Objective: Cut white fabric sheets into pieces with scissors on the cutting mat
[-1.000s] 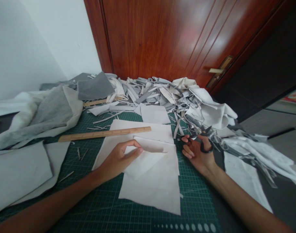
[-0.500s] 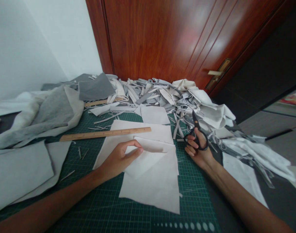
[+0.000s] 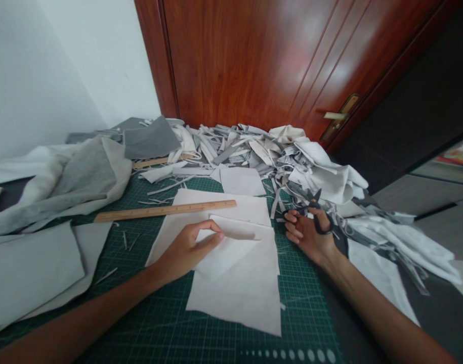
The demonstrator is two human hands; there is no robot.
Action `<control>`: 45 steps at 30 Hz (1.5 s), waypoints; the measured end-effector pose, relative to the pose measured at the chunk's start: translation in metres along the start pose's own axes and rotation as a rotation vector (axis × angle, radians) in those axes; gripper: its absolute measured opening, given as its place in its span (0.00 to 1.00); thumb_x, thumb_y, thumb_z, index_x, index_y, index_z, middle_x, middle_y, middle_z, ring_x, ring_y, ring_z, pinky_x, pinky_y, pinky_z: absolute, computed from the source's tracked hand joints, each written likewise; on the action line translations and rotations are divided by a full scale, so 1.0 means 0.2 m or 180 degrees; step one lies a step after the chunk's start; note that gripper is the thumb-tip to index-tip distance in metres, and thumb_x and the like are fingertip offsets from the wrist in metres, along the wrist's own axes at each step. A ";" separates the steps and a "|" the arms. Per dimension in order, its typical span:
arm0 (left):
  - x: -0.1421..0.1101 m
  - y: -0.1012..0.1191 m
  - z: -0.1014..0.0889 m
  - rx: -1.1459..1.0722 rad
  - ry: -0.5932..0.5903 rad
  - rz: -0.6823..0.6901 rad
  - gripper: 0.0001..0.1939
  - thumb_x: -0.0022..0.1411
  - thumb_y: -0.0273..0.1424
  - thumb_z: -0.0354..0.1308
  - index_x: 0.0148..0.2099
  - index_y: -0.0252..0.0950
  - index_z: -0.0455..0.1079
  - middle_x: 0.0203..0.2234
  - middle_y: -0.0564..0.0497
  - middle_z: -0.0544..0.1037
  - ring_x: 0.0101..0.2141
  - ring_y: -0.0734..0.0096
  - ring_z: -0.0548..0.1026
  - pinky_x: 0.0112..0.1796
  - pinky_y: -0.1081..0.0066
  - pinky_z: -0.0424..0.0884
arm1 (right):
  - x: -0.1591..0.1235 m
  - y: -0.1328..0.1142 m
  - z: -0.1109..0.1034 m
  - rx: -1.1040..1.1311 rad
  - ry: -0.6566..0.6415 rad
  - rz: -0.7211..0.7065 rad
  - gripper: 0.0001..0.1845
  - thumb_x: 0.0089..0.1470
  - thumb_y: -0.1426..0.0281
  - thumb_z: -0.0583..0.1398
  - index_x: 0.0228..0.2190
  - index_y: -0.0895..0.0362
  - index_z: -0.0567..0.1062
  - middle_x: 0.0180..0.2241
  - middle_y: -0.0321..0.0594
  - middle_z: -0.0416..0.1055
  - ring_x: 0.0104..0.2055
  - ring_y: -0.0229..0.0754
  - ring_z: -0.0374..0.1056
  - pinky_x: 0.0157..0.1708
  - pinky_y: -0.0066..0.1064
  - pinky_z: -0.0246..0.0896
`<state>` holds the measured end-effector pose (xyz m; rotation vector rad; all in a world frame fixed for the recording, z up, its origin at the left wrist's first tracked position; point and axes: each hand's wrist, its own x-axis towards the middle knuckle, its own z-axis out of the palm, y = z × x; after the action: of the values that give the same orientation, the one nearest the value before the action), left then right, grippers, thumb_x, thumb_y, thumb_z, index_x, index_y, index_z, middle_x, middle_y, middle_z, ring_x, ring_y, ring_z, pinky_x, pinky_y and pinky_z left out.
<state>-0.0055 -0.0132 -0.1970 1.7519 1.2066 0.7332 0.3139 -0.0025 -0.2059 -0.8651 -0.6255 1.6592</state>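
While the left hand pinches the folded flap of white cloth between thumb and fingertips, the right hand holds a pair of black scissors. The left grip is closed on the cloth, and the right grip is loosely closed on the scissors, with the thumb and fingers at the handle loops. These loops are spread apart, and the dark blades point toward the heap of scraps. The scissors are to the right of the flap, well apart from it.

Under the flap, white cloth lies flat in overlapping layers on a green cutting mat marked with a grid. A wooden ruler runs across the mat, its right end resting over the top layer. Just beyond that layer lies a small white piece, close to the heap of grey and white strips.

On the left side, two flat pale pieces overlap, with a few thin offcuts between them and the left hand. Behind these pieces is a crumpled grey and white cloth, with a dark grey piece farther back. The surface is dark beyond the mat's right edge. A reddish-brown wooden door with a lever handle stands behind the heap.
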 end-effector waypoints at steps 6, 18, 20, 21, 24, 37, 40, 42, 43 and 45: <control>0.00 0.01 0.00 -0.0010 -0.0013 -0.0024 0.16 0.68 0.45 0.56 0.38 0.38 0.74 0.30 0.55 0.77 0.31 0.67 0.73 0.33 0.71 0.64 | 0.00 0.02 0.00 -0.0184 -0.0117 0.0072 0.18 0.52 0.53 0.58 0.32 0.55 0.68 0.26 0.31 0.62 0.16 0.30 0.46 0.14 0.26 0.52; 0.00 0.00 0.00 -0.0030 -0.0044 -0.0021 0.17 0.69 0.45 0.56 0.37 0.38 0.74 0.30 0.55 0.76 0.32 0.66 0.73 0.31 0.72 0.63 | 0.00 0.01 -0.01 -0.0182 0.0048 0.0175 0.15 0.54 0.56 0.57 0.32 0.55 0.67 0.26 0.31 0.64 0.14 0.28 0.42 0.12 0.24 0.50; 0.00 0.00 0.00 0.0004 -0.0032 -0.0004 0.17 0.69 0.45 0.55 0.37 0.38 0.74 0.30 0.55 0.77 0.32 0.66 0.73 0.31 0.72 0.63 | 0.00 0.01 -0.02 -0.0181 0.0013 0.0224 0.15 0.54 0.56 0.57 0.33 0.55 0.67 0.26 0.31 0.64 0.14 0.28 0.41 0.12 0.24 0.50; 0.00 0.00 0.00 0.0030 -0.0020 0.0016 0.17 0.69 0.46 0.55 0.38 0.38 0.74 0.30 0.54 0.77 0.32 0.66 0.73 0.31 0.72 0.63 | 0.00 0.01 -0.02 -0.0175 -0.0019 0.0253 0.14 0.54 0.56 0.57 0.33 0.55 0.67 0.26 0.31 0.64 0.14 0.28 0.41 0.11 0.24 0.50; 0.00 0.00 0.00 0.0072 0.0014 0.0047 0.17 0.69 0.46 0.55 0.38 0.38 0.75 0.29 0.55 0.77 0.32 0.66 0.73 0.31 0.72 0.64 | 0.01 0.00 -0.04 -0.0164 -0.0126 0.0357 0.15 0.55 0.55 0.58 0.33 0.55 0.67 0.26 0.30 0.64 0.14 0.28 0.41 0.11 0.24 0.51; 0.00 0.00 0.00 0.0005 -0.0025 -0.0047 0.17 0.68 0.46 0.55 0.38 0.39 0.74 0.28 0.55 0.76 0.30 0.67 0.72 0.30 0.72 0.62 | 0.01 0.02 -0.02 -0.0751 -0.0336 0.0407 0.30 0.58 0.45 0.62 0.20 0.55 0.65 0.11 0.23 0.48 0.13 0.28 0.37 0.12 0.23 0.49; 0.00 0.00 0.00 0.0021 -0.0008 -0.0002 0.17 0.68 0.46 0.55 0.37 0.39 0.75 0.28 0.55 0.76 0.31 0.66 0.73 0.31 0.72 0.64 | 0.00 0.04 -0.02 -0.1089 -0.0822 0.0546 0.32 0.57 0.41 0.60 0.18 0.55 0.66 0.11 0.25 0.50 0.13 0.30 0.42 0.14 0.26 0.52; 0.00 0.00 0.00 0.0012 -0.0016 0.0035 0.17 0.68 0.46 0.55 0.37 0.39 0.75 0.28 0.54 0.77 0.32 0.65 0.74 0.32 0.71 0.64 | 0.00 0.05 -0.01 -0.1167 -0.0987 0.0504 0.32 0.56 0.41 0.60 0.19 0.55 0.68 0.12 0.27 0.52 0.14 0.31 0.44 0.16 0.28 0.56; 0.00 0.00 0.00 0.0006 -0.0018 0.0042 0.17 0.68 0.46 0.55 0.37 0.39 0.74 0.28 0.54 0.77 0.32 0.65 0.74 0.32 0.71 0.64 | -0.01 0.05 -0.01 -0.1152 -0.1003 0.0456 0.31 0.56 0.41 0.61 0.20 0.55 0.69 0.13 0.27 0.53 0.15 0.32 0.46 0.18 0.29 0.58; 0.00 0.00 0.00 0.0000 -0.0020 0.0034 0.16 0.68 0.45 0.55 0.37 0.39 0.75 0.29 0.54 0.77 0.33 0.64 0.74 0.32 0.71 0.64 | -0.01 0.04 0.00 -0.1080 -0.0972 0.0377 0.29 0.57 0.43 0.62 0.23 0.56 0.71 0.15 0.29 0.56 0.17 0.34 0.49 0.21 0.29 0.61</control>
<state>-0.0053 -0.0139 -0.1966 1.7607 1.1939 0.7337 0.3090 -0.0059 -0.2118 -0.9078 -1.1089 1.8401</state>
